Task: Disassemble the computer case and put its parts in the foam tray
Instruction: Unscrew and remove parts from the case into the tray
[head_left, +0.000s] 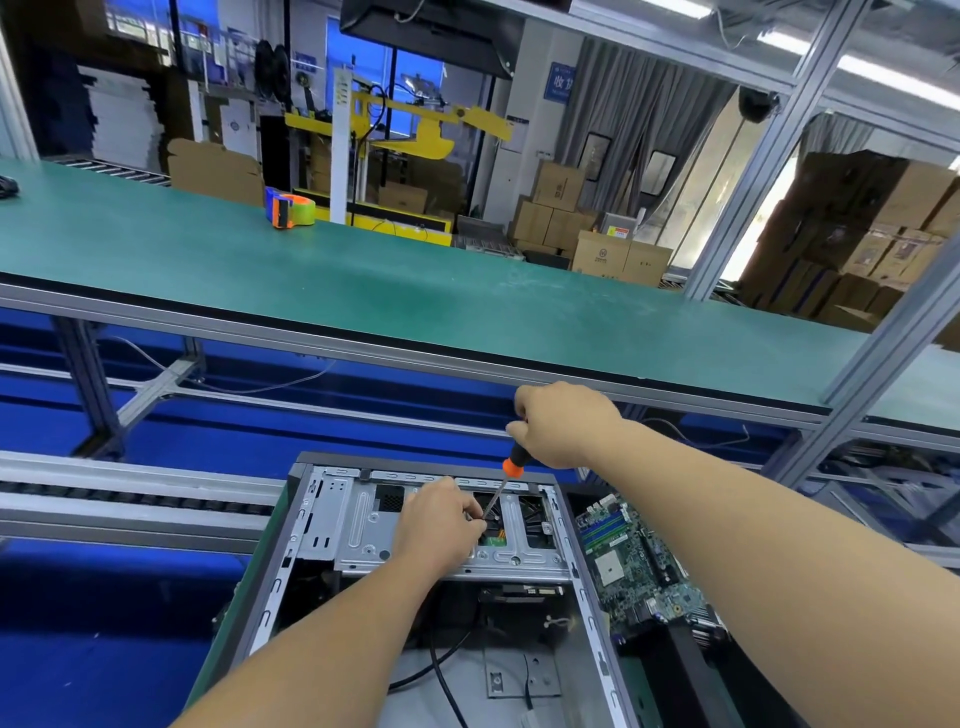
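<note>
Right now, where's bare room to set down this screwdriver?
The green bench beyond the computer case lies bare from the tape dispenser rightward. Crowded: the metal bracket under both hands, and the motherboard beside the case's right wall.

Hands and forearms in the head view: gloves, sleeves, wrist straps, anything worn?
Nothing worn that shows. The left hand and right hand are both bare: no gloves, no rings visible. Both forearms are bare along all of their visible length, with no sleeve edge, watch, or wrist strap or cable in view. The upper arms are out of frame.
</note>
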